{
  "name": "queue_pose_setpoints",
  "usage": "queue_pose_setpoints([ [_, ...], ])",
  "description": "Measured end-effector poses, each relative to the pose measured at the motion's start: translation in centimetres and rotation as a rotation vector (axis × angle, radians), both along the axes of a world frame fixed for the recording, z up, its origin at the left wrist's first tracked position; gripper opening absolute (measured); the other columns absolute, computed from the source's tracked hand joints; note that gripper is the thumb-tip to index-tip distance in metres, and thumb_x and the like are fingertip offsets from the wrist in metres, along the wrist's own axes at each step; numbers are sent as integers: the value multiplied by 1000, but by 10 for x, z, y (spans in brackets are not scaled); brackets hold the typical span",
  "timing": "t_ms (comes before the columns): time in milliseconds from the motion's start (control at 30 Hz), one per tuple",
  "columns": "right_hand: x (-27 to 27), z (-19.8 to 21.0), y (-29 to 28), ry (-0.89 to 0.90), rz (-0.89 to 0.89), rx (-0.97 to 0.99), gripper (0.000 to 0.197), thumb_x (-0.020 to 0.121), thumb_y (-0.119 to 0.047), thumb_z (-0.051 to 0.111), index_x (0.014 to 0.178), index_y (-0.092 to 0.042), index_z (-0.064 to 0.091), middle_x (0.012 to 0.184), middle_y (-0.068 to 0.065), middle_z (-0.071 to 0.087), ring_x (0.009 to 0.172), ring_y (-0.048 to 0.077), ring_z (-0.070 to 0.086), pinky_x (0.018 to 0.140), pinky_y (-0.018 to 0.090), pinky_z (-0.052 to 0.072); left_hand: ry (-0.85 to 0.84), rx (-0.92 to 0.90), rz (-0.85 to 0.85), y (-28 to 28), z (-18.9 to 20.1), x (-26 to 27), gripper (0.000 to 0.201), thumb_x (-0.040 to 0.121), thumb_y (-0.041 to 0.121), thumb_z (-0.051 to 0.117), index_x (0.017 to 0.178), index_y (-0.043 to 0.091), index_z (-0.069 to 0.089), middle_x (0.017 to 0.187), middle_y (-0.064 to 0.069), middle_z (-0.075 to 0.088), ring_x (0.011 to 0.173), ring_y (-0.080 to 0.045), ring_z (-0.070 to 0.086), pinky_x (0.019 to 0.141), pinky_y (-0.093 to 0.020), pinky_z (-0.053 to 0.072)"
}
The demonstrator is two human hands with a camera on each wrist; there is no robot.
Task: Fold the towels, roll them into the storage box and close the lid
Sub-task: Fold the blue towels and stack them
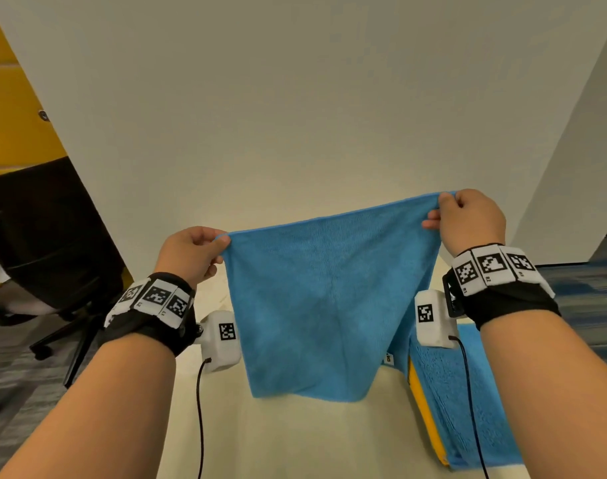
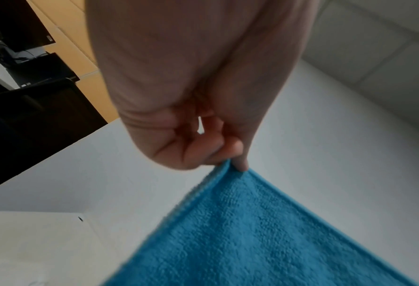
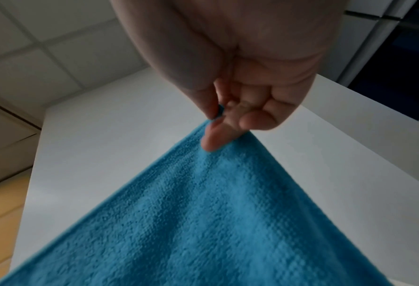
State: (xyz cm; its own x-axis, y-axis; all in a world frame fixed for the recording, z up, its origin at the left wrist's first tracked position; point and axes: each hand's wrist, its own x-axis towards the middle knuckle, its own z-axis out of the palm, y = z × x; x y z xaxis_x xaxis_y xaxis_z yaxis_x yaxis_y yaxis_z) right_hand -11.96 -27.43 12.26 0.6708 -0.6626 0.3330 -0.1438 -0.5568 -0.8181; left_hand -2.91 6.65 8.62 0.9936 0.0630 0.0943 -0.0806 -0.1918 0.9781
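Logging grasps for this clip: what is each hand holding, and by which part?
Both hold one blue microfibre towel: left hand pinches its upper left corner, right hand its upper right.

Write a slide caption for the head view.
Left hand and right hand each pinch a top corner of a blue towel, held up.

Both forearms are bare, with no sleeves. Each wrist wears a black fabric band [image 1: 150,326] topped by a row of white tiles printed with black square-pattern markers. The right wrist's band [image 1: 509,299] shows small labels under its tiles. A white boxy camera module [image 1: 222,340] hangs from the left band, and another [image 1: 433,319] from the right; each carries its own marker and trails a thin black cable [image 1: 200,420].
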Motion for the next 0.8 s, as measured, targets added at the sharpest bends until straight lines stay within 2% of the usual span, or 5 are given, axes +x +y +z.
queue_pose_setpoints([
  [100, 1, 1, -7, -32, -28, 33, 41, 96, -41, 41, 84, -8, 61, 77, 1, 68, 78, 17, 63, 71, 25, 38, -63, -65, 0, 0, 4, -4, 11, 91, 8, 63, 83, 17, 65, 72, 1, 63, 60, -8, 54, 59, -23, 41],
  [200, 1, 0, -11, -78, -76, 45, 38, 89, -48, 53, 88, -9, 56, 86, 2, 61, 80, 20, 54, 72, 28, 35, -111, -63, -60, -2, 8, -9, 18, 93, 7, 58, 88, 20, 70, 78, 2, 66, 72, -8, 58, 68, -25, 43],
  [367, -2, -1, -10, -160, 11, 29, 20, 89, -14, 61, 106, -12, 51, 95, 0, 52, 83, 16, 52, 70, 22, 38, -174, -91, -195, -12, 19, -18, 26, 92, 2, 57, 90, 24, 71, 85, 2, 70, 85, -13, 62, 79, -28, 45],
  [633, -1, 9, 17, -166, 390, 114, 27, 87, -12, 67, 109, -18, 53, 87, -6, 68, 79, 4, 62, 61, 3, 43, -260, -7, -360, -54, 38, -34, 21, 87, -1, 64, 90, 19, 71, 89, -1, 73, 88, -15, 64, 83, -27, 51],
  [800, -1, 12, 42, -87, 608, 122, 15, 87, -12, 67, 99, -22, 63, 81, -9, 68, 73, -1, 62, 67, 13, 45, -299, 75, -446, -78, 46, -43, 18, 85, 3, 68, 89, 21, 72, 92, -9, 72, 90, -21, 66, 86, -28, 53],
])
